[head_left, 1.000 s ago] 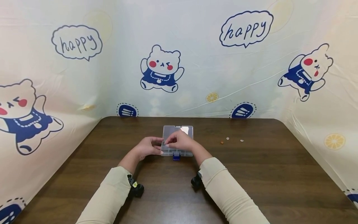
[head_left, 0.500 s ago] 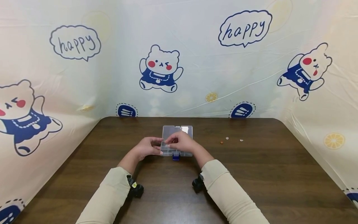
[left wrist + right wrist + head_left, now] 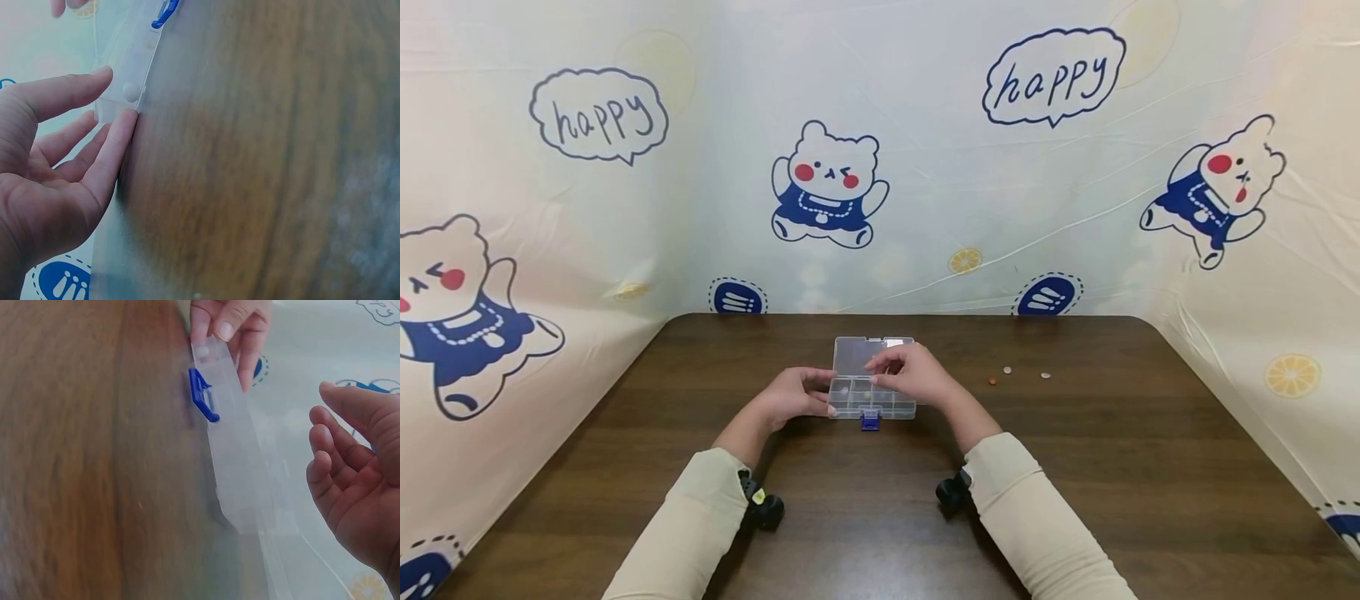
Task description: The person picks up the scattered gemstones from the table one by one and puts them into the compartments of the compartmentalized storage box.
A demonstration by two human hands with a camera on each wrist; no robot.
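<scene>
While the clear box [image 3: 893,412] is sitting open toward the far side of the brown surface [image 3: 857,533], I'm seeing its lid [image 3: 852,357] folded back, just short of the rear edge, with a printed cloth [image 3: 925,208] rising beyond. Wood is stretching out from both ends of the box to the side edges, and a broad run of it is reaching from the blue latch [image 3: 870,421] back toward me. Over to the right, an orange piece [image 3: 992,382], a round pale piece [image 3: 1007,370] and an outer pale piece [image 3: 1045,376] are lying near one another, well apart from the box.

Now the pose: the left sleeve [image 3: 677,533] is slanting in from below, and my left grip [image 3: 793,393] is touching the box's left end, fingers fairly straight, thumb spread from them, none of it wrapping round. From that wrist I'm spotting a whitish bead [image 3: 130,92] showing through the wall there. The right sleeve [image 3: 1060,533] is coming in from the other side; my right grip [image 3: 913,375] is hovering over the box's right half, fingers loosely bent, thumb apart, holding nothing that I'm seeing.
</scene>
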